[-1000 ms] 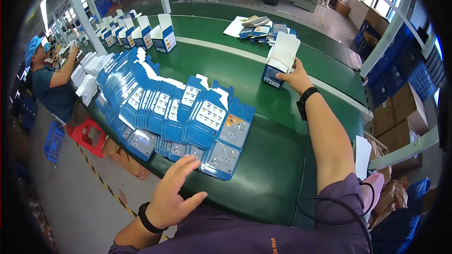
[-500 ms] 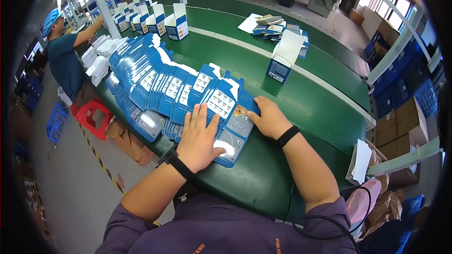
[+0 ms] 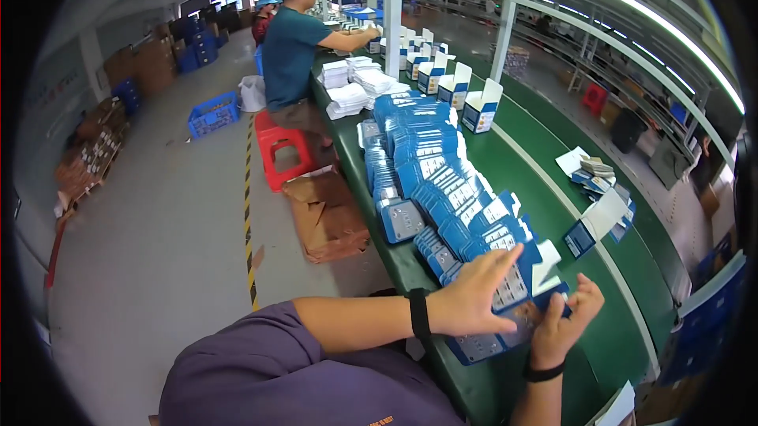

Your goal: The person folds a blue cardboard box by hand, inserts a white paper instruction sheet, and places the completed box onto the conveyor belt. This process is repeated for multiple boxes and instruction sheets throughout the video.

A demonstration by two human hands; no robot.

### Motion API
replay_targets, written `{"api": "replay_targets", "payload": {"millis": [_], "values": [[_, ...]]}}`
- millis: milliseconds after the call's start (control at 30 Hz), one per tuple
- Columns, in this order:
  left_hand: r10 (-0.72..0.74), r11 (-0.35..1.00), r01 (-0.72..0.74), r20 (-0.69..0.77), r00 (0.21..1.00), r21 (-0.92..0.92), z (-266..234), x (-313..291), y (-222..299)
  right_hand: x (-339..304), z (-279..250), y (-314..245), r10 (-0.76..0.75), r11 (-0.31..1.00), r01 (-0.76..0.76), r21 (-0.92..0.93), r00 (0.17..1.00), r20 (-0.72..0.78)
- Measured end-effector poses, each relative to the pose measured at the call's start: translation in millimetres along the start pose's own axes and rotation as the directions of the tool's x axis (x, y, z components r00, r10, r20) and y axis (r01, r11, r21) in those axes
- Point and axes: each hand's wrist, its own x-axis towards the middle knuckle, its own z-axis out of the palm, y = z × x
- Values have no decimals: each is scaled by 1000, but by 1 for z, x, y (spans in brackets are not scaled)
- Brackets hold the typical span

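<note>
Blue flat-folded cartons (image 3: 442,181) with white printed panels lie fanned in a long overlapping pile along the near side of the green belt. At the pile's near end my left hand (image 3: 466,293) rests over the top flat carton (image 3: 512,288), thumb and fingers spread apart. My right hand (image 3: 562,327) has its fingers curled, with thumb and fingers closed at the blue end flap of that carton. Part of this grip is hidden. Below my left hand, the carton's grey and blue panel (image 3: 478,347) shows.
Opened upright cartons (image 3: 480,110) line the belt's far left; another (image 3: 592,225) stands at right beside papers (image 3: 596,169). White folded sheets (image 3: 347,98) lie beyond the pile. A co-worker (image 3: 292,47) in a blue cap reaches over the belt near a red stool (image 3: 280,150).
My view has turned left, bringing more floor and the co-worker into sight. My left hand has lifted from lying flat, its thumb spreading; my right hand's fingers have curled at the carton's edge.
</note>
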Motion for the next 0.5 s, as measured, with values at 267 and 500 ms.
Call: {"api": "replay_targets", "payload": {"millis": [267,500], "values": [[166,882,137,569,806,-452,3,-1,41,15,-51,-66,-312,949,315,25,946,-92],[260,775,-318,-184,948,-546,7,-6,64,6,-39,-78,98,867,-52,495,993,-68]]}}
